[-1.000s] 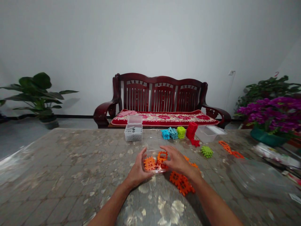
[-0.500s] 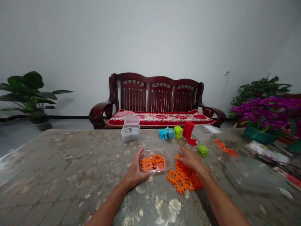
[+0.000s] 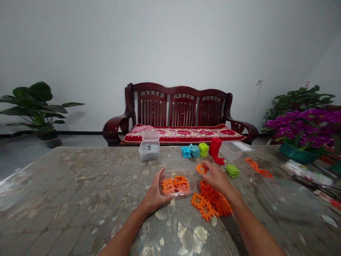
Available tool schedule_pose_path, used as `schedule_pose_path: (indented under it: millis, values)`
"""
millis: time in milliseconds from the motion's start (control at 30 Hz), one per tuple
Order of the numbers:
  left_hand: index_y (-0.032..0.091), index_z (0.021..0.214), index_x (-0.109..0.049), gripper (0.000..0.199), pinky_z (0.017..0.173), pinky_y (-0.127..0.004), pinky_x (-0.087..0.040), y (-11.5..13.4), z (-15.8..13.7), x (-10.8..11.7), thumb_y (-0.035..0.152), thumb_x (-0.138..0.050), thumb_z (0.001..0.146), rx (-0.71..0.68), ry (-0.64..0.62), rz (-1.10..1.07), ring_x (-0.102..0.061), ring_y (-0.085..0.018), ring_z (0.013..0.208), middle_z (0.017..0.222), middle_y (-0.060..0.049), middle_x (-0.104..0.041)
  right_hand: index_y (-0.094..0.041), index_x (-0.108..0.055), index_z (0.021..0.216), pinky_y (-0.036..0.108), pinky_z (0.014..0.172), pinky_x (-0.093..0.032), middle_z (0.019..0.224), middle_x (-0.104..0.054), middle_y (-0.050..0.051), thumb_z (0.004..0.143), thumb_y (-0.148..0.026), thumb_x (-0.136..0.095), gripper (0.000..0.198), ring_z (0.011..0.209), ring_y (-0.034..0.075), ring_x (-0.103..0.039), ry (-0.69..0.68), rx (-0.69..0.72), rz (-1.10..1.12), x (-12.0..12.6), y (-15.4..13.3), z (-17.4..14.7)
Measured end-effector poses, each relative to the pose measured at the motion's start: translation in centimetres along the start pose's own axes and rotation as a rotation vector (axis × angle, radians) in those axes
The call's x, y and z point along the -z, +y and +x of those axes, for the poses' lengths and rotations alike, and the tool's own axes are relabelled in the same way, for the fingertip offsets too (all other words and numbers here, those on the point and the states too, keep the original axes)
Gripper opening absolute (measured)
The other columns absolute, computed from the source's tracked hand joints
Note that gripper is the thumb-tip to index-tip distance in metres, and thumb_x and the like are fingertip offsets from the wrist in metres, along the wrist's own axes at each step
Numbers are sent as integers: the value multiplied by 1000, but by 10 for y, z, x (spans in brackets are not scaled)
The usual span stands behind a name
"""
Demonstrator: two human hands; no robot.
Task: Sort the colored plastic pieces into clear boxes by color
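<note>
My left hand (image 3: 155, 193) is wrapped round the left side of a clear plastic box (image 3: 194, 185) on the table. Orange interlocking tiles (image 3: 175, 185) with window-like cutouts lie inside it. My right hand (image 3: 217, 176) pinches a single orange tile (image 3: 201, 169) just above and to the right of the box. Under that hand sits a loose pile of orange tiles (image 3: 204, 207), partly hidden by the wrist. The clear lid (image 3: 174, 161) stands folded back behind the box.
Blue (image 3: 185, 152), grey-blue (image 3: 194, 150), lime (image 3: 203, 149) and red (image 3: 215, 147) block stacks line the far edge. A box of grey pieces (image 3: 149, 153) stands left of them, a green cluster (image 3: 232, 171) nearer. Clear lids (image 3: 287, 199) and a flowerpot (image 3: 298, 153) occupy the right.
My right hand has lifted one orange tile off the pile and moved it slightly up toward the box. My left hand keeps its hold on the box.
</note>
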State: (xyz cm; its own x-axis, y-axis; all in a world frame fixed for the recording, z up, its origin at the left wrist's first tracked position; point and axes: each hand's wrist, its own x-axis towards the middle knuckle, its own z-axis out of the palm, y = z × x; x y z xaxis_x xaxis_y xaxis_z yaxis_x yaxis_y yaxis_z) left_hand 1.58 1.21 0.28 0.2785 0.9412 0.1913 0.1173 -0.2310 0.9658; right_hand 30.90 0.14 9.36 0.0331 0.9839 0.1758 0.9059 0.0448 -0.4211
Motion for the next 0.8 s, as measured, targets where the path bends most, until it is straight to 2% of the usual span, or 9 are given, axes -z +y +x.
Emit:
schedule_pose_path:
  millis: [100, 233, 300, 433, 500, 633, 800]
  values:
    - [22, 157, -29, 111, 115, -54, -46, -2, 1, 0, 26, -87, 62, -8, 9, 9, -44, -38, 145, 155, -18, -42, -21, -63, 138, 44, 110, -47, 135, -70, 11, 79, -25, -70, 60, 124, 28, -65, -40, 192, 173, 2, -18, -2]
    - [22, 157, -30, 112, 113, -54, -48, -6, 1, 0, 28, -89, 62, -20, 14, 5, -45, -39, 144, 155, -18, -43, -22, -70, 130, 46, 110, -47, 131, -72, 11, 71, -20, -73, 59, 122, 30, -64, -154, 283, 207, 1, -33, -6]
    - [22, 157, -29, 113, 114, -54, -48, -6, 1, -1, 28, -89, 62, -13, 12, -1, -44, -39, 146, 155, -18, -43, -23, -73, 124, 46, 109, -47, 128, -73, 10, 73, -19, -71, 52, 121, 29, -65, -135, 264, 249, 1, -29, -5]
    - [22, 158, -28, 115, 115, -53, -47, -3, 1, -1, 25, -89, 61, 15, 10, -29, -40, -39, 149, 156, -18, -44, -22, -75, 118, 45, 105, -50, 120, -76, 8, 76, -16, -62, 45, 115, 28, -68, -64, 78, 300, 2, -9, -7]
    - [22, 158, -29, 115, 115, -52, -47, -3, 1, -1, 25, -89, 61, 15, 15, -41, -39, -40, 149, 156, -18, -44, -20, -76, 113, 42, 98, -52, 115, -76, 9, 75, -17, -64, 40, 109, 28, -69, -131, 48, 233, 1, -3, -13]
    - [23, 158, -29, 115, 115, -54, -47, -7, 3, -1, 28, -91, 61, 9, 25, -45, -37, -41, 150, 156, -19, -43, -20, -76, 109, 39, 92, -49, 106, -74, 9, 73, -28, -74, 37, 104, 29, -65, -258, 94, -19, -2, -8, -33]
    - [22, 158, -28, 115, 116, -55, -46, -10, 4, -1, 30, -91, 62, -1, 32, -58, -36, -41, 151, 159, -19, -39, -20, -72, 107, 39, 89, -45, 107, -70, 11, 62, -49, -86, 56, 104, 31, -60, -288, 91, -194, -6, -26, -50]
